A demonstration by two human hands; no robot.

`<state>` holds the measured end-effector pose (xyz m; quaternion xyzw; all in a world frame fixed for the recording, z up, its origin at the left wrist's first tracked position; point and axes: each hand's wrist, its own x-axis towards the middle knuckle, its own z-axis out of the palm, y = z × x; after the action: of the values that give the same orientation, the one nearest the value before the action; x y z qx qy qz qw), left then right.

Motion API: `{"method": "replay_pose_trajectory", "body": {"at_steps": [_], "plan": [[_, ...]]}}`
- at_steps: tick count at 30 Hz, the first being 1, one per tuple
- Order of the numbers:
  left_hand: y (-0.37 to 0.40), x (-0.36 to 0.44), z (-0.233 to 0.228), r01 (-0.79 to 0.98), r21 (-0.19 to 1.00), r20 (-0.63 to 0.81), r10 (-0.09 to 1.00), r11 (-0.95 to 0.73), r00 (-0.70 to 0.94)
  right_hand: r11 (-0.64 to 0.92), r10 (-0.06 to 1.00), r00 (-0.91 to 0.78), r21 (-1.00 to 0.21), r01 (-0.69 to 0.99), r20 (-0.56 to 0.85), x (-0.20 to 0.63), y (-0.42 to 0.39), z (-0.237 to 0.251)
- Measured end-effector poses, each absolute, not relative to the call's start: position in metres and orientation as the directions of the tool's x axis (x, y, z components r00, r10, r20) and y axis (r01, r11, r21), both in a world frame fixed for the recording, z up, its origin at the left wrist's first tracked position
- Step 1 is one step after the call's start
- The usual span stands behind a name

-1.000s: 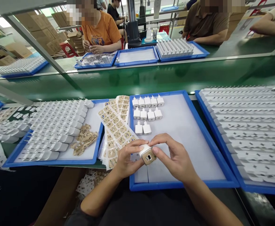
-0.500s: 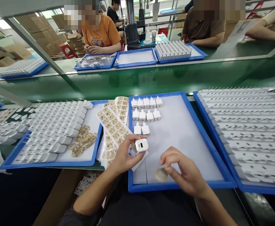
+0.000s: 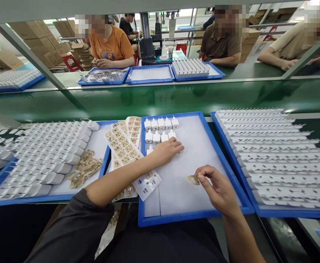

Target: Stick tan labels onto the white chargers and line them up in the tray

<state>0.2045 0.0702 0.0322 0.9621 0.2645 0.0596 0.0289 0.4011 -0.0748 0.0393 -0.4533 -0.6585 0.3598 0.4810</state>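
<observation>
Pinching a tan film (image 3: 193, 179), the right hand (image 3: 217, 190) is hovering over the blue tray (image 3: 225, 175). The left hand (image 3: 166, 150) is curling over a white charger (image 3: 180, 151) beside the rows; its grip is hidden.

Glossy white plastic chargers (image 3: 161, 124) stand on a blue plastic tray (image 3: 192, 215) lined with matt white sheet.

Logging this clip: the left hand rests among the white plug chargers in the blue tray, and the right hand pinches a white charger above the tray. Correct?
Not quite. The head view shows the right hand pinching a small tan peeled film, not a charger. The left hand does rest among the white plug chargers in the blue tray.
</observation>
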Motion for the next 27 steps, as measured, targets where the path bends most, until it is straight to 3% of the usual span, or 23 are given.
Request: {"method": "replay_pose_trajectory", "body": {"at_steps": [5,12,19,23,27], "plan": [[0.066,0.187,0.027,0.465,0.167,0.044,0.478,-0.869,0.877,0.335,0.942,-0.121,-0.906,0.258,0.313,0.404,-0.074,0.038],[0.06,0.173,0.05,0.521,0.289,-0.003,0.544,-0.803,0.839,0.335,0.941,-0.134,-0.912,0.236,0.31,0.404,-0.073,0.035],[0.053,0.173,0.051,0.549,0.211,-0.004,0.56,-0.809,0.828,0.32,0.945,-0.142,-0.917,0.237,0.293,0.403,-0.071,0.035],[0.049,0.179,0.048,0.531,0.232,0.08,0.56,-0.815,0.825,0.3,0.952,-0.139,-0.917,0.264,0.271,0.402,-0.07,0.033],[0.051,0.185,0.043,0.573,0.237,0.044,0.598,-0.784,0.8,0.295,0.954,-0.142,-0.916,0.272,0.265,0.401,-0.07,0.033]]}}
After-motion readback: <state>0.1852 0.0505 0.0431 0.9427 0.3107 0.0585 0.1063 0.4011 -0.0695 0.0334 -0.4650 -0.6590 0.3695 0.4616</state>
